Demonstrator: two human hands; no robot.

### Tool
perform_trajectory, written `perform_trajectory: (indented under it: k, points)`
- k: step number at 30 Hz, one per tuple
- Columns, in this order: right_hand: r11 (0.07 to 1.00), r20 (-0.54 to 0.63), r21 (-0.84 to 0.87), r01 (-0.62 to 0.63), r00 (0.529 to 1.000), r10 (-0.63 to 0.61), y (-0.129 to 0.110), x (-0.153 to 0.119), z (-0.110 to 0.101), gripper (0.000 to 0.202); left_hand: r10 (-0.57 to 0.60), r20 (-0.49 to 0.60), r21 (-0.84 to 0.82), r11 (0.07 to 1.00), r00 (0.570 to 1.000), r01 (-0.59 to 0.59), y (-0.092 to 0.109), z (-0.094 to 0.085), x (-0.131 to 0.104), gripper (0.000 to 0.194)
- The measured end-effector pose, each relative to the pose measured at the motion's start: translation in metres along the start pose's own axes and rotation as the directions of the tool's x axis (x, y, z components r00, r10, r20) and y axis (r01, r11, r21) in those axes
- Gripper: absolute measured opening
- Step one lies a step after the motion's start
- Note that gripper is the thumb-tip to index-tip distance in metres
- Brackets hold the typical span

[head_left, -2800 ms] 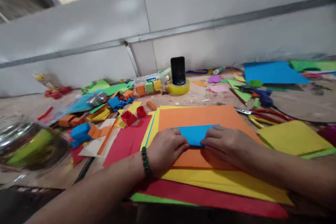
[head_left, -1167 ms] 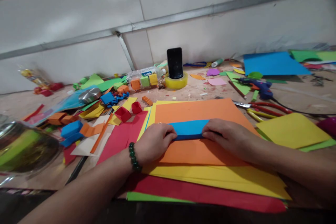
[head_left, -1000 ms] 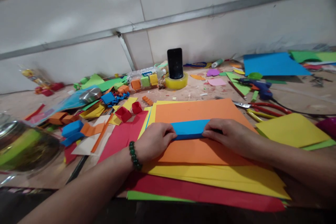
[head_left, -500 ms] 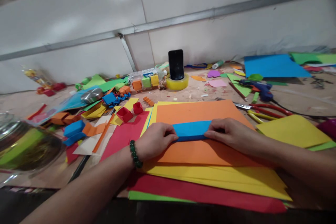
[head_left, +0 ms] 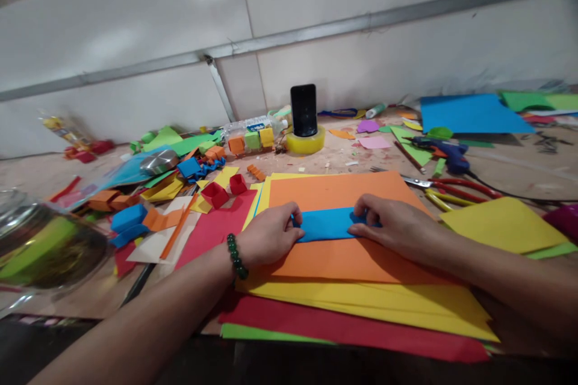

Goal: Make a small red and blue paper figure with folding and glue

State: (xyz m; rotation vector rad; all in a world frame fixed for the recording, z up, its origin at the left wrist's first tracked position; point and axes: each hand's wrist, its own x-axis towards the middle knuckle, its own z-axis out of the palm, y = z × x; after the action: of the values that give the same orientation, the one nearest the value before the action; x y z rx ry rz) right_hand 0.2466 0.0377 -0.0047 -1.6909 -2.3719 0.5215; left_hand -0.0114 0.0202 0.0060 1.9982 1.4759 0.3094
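Note:
A blue paper strip point(head_left: 326, 225) lies across an orange sheet point(head_left: 334, 189), pinched at both ends. My left hand point(head_left: 275, 230) grips its left end between thumb and fingers; a green bead bracelet point(head_left: 235, 256) circles that wrist. At the strip's right end, my right hand point(head_left: 383, 222) is closed on it with thumb and bent fingers. The orange sheet tops a stack of coloured paper, with yellow sheets point(head_left: 370, 304) and a red sheet point(head_left: 352, 329) showing at the near side.
Red-handled scissors point(head_left: 460, 186), a blue glue gun point(head_left: 456, 156) and yellow paper point(head_left: 510, 225) lie to the right. A phone point(head_left: 303, 111) stands in a yellow tape roll point(head_left: 306, 143) behind. On the left are a glass teapot point(head_left: 49, 246), small red paper boxes point(head_left: 215, 194) and folded blue paper point(head_left: 129, 225).
The front blue edge that stood up between my hands now lies flatter, so the strip looks like one flat band. Both hands have shifted only slightly, their fingers more curled over the ends.

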Motion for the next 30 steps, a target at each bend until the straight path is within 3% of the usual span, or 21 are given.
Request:
perform_trajectory:
  k: [6, 21, 30]
  points:
    - [0.999, 0.051, 0.044, 0.030, 0.998, -0.033, 0.005, -0.001, 0.003, 0.020, 0.019, -0.004, 0.092, 0.996, 1.000, -0.019, 0.001, 0.000, -0.002, 0.009]
    - [0.998, 0.009, -0.062, 0.017, 1.000, -0.016, 0.007, -0.002, -0.002, 0.023, 0.063, 0.005, 0.317, 0.946, 0.998, -0.062, 0.002, -0.003, -0.011, 0.020]
    - [0.999, 0.029, -0.008, 0.048, 0.998, -0.047, 0.006, -0.002, -0.004, 0.019, 0.089, 0.046, 0.141, 0.985, 0.995, -0.094, -0.003, -0.005, -0.012, 0.011]
